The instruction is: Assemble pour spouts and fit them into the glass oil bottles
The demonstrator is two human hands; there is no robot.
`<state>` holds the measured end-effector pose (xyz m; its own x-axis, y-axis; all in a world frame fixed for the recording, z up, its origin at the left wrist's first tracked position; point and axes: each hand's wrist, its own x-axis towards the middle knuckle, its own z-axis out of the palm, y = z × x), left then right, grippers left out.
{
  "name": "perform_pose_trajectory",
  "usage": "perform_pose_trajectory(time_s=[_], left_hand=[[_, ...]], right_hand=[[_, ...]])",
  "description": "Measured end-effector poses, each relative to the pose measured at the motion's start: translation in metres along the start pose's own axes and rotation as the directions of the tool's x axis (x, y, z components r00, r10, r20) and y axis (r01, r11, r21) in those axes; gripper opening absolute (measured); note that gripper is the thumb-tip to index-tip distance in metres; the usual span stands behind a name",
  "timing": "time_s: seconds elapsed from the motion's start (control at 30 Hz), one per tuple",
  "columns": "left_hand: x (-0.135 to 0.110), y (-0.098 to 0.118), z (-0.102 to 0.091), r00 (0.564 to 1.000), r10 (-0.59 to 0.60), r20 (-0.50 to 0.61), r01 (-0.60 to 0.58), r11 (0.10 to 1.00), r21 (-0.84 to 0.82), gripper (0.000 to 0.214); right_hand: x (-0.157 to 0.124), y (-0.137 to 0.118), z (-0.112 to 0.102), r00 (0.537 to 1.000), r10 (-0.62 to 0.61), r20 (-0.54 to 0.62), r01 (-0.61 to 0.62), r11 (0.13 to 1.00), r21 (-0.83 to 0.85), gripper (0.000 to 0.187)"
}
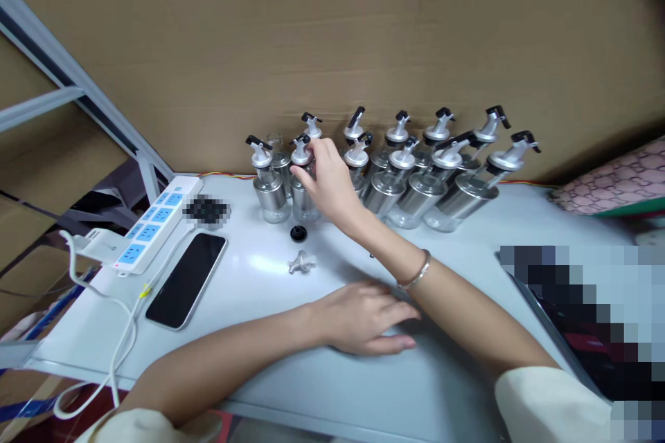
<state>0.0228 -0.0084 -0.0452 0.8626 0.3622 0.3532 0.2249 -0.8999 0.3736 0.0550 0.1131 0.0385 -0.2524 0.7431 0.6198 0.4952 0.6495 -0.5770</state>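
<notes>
My right hand (pixel 328 180) reaches across the white table (pixel 249 353) to a cluster of glass dispenser bottles with silver pourer tops. Its fingers close around the neck of one bottle (pixel 303 183) near the left of the group. A similar bottle (pixel 267 183) stands just left of it. My left hand (pixel 366 318) lies flat on the table, fingers stretched out, holding nothing. A loose silver spout piece (pixel 302 263) and a small black cap (pixel 298 233) lie on the table between the hands.
Several more bottles (pixel 436 173) lean in rows to the right, against a cardboard wall (pixel 332 28). A black phone (pixel 187 278) and a white power strip (pixel 150 225) with its cable lie at left. A patterned cloth (pixel 613 183) sits far right.
</notes>
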Motion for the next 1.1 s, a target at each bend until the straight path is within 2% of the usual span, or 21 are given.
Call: perform_pose_trajectory(time_s=[0.07, 0.13, 0.17, 0.2, 0.23, 0.27, 0.3, 0.37, 0.4, 0.47, 0.53, 0.6, 0.67, 0.8, 0.87, 0.93, 1.03, 1.1], left_hand=[[0.000, 0.000, 0.000, 1.000, -0.001, 0.000, 0.001, 1.000, -0.010, 0.041], [0.000, 0.000, -0.001, 1.000, -0.013, 0.016, 0.014, 1.000, -0.023, 0.040], [0.000, 0.000, -0.001, 0.999, -0.021, 0.028, 0.022, 0.999, -0.025, 0.040], [0.000, 0.000, -0.002, 0.999, -0.026, 0.040, 0.027, 0.999, -0.022, 0.041], [0.000, 0.000, -0.002, 0.998, -0.025, 0.051, 0.026, 1.000, -0.015, 0.041], [0.001, 0.001, -0.003, 0.998, -0.017, 0.056, 0.017, 1.000, -0.003, 0.040], [0.001, 0.001, -0.004, 0.998, -0.007, 0.059, 0.006, 1.000, 0.012, 0.040], [0.001, 0.002, -0.006, 0.998, 0.006, 0.063, -0.008, 0.999, 0.043, 0.039], [0.001, 0.002, -0.006, 0.998, 0.002, 0.068, -0.006, 0.998, 0.056, 0.039], [0.001, 0.003, -0.007, 0.996, -0.023, 0.083, 0.017, 0.997, 0.069, 0.040], [0.001, 0.003, -0.006, 0.995, -0.043, 0.094, 0.036, 0.997, 0.071, 0.044], [0.000, 0.002, -0.005, 0.993, -0.056, 0.105, 0.048, 0.996, 0.075, 0.046], [0.000, 0.002, -0.006, 0.991, -0.056, 0.124, 0.046, 0.996, 0.077, 0.045], [0.001, 0.003, -0.009, 0.990, -0.045, 0.133, 0.036, 0.997, 0.067, 0.046], [0.002, 0.004, -0.010, 0.989, -0.057, 0.137, 0.048, 0.997, 0.064, 0.046], [0.002, 0.003, -0.009, 0.988, -0.062, 0.143, 0.055, 0.997, 0.058, 0.045], [0.003, 0.002, -0.007, 0.988, -0.058, 0.140, 0.053, 0.998, 0.040, 0.042], [0.003, 0.002, -0.006, 0.989, -0.056, 0.134, 0.053, 0.998, 0.028, 0.041]], right_hand=[[-0.006, -0.002, -0.004, 0.998, -0.011, -0.057, 0.012, 1.000, 0.015, 0.042], [-0.013, -0.006, -0.009, 0.993, -0.059, -0.098, 0.061, 0.998, 0.013, 0.037], [-0.016, -0.008, -0.011, 0.991, -0.115, -0.069, 0.115, 0.993, 0.006, 0.031], [-0.019, -0.011, -0.011, 0.981, -0.192, 0.005, 0.192, 0.981, -0.002, 0.026], [-0.022, -0.015, -0.010, 0.953, -0.280, 0.118, 0.282, 0.959, -0.004, 0.024], [-0.023, -0.019, -0.007, 0.899, -0.360, 0.249, 0.373, 0.928, -0.004, 0.024], [-0.024, -0.023, -0.003, 0.823, -0.422, 0.380, 0.461, 0.888, -0.013, 0.026], [-0.022, -0.033, 0.011, 0.674, -0.462, 0.576, 0.601, 0.797, -0.063, 0.037], [-0.020, -0.038, 0.020, 0.596, -0.463, 0.656, 0.683, 0.722, -0.110, 0.040], [-0.014, -0.047, 0.037, 0.500, -0.493, 0.712, 0.757, 0.648, -0.083, 0.039], [-0.006, -0.054, 0.052, 0.445, -0.486, 0.753, 0.801, 0.591, -0.092, 0.035], [-0.001, -0.057, 0.062, 0.437, -0.430, 0.790, 0.817, 0.557, -0.149, 0.038], [0.000, -0.054, 0.066, 0.452, -0.351, 0.820, 0.814, 0.538, -0.219, 0.044], [-0.004, -0.045, 0.064, 0.480, -0.263, 0.837, 0.796, 0.531, -0.289, 0.050], [-0.005, -0.044, 0.060, 0.489, -0.265, 0.831, 0.787, 0.546, -0.288, 0.052], [-0.004, -0.046, 0.053, 0.476, -0.304, 0.825, 0.791, 0.559, -0.250, 0.052], [-0.001, -0.051, 0.036, 0.457, -0.418, 0.785, 0.770, 0.627, -0.115, 0.035], [-0.001, -0.050, 0.020, 0.507, -0.418, 0.754, 0.676, 0.736, -0.047, 0.029]])
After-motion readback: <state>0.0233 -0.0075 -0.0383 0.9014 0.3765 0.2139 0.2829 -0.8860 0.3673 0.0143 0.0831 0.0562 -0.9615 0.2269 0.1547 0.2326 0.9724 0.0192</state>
